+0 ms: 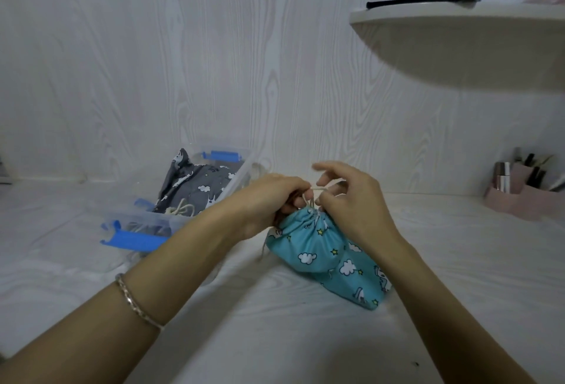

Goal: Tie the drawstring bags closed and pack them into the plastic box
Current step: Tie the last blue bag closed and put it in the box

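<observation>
Centrally, your left hand (269, 203) and right hand (351, 200) meet over the gathered neck of the teal drawstring bag (321, 255). Your left hand is curled shut, gripping the cream cord (308, 197) where it leaves the neck. Your right hand pinches the same cord between thumb and bent fingers, with its forefinger lifted free above. The cord runs short and taut between the two hands. The bag, printed with clouds and stars, lies on its side on the white wood-grain bench (275, 337), its neck raised toward your hands and its base pointing toward you and to the right. A bracelet (137, 304) circles your left wrist. To the left, near your left forearm, stands the clear plastic box (146, 223) with blue latches; a grey drawstring bag (195, 188) lies inside it. At far right are a pink organiser (519, 197) and, higher, a rounded white shelf (458, 32)
</observation>
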`<state>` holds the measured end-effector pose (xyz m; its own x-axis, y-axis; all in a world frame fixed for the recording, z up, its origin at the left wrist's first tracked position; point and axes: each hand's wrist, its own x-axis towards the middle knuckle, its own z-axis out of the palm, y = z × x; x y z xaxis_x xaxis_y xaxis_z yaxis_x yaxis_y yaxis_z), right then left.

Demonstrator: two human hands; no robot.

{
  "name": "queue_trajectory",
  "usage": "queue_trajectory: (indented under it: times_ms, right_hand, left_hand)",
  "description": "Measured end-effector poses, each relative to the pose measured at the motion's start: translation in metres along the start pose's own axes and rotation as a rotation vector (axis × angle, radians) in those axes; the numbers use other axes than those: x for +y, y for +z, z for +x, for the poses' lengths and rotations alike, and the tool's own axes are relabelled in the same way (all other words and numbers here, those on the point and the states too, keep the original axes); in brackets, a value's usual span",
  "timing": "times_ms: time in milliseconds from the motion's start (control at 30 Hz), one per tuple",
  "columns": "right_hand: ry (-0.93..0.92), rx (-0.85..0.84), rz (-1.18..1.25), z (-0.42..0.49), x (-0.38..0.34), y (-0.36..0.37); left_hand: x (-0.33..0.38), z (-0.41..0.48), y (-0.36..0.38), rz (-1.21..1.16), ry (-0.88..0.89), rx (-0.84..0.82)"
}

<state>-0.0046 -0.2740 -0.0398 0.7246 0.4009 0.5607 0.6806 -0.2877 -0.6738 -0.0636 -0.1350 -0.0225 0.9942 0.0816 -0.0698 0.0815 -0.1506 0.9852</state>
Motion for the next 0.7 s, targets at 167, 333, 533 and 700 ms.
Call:
queue_trajectory:
  times_ms: [167,333,533,700]
  right_hand:
    - [0.129,-0.191,0.159,0.003,0.006,0.001]
    - [0.344,-0.383,0.711,0.007,0.014,0.004]
    - [0.355,-0.366,0.779,0.012,0.019,0.000]
    - [0.272,-0.407,0.780,0.015,0.015,-0.004]
  left_hand:
    - [0.005,-0.006,-0.004,0.274,0.047,0.030]
    - [-0.003,-0.003,-0.006,0.276,0.148,0.166]
    - [-0.005,-0.004,-0.007,0.207,0.146,0.195]
    - [-0.001,-0.012,0.000,0.197,0.162,0.169]
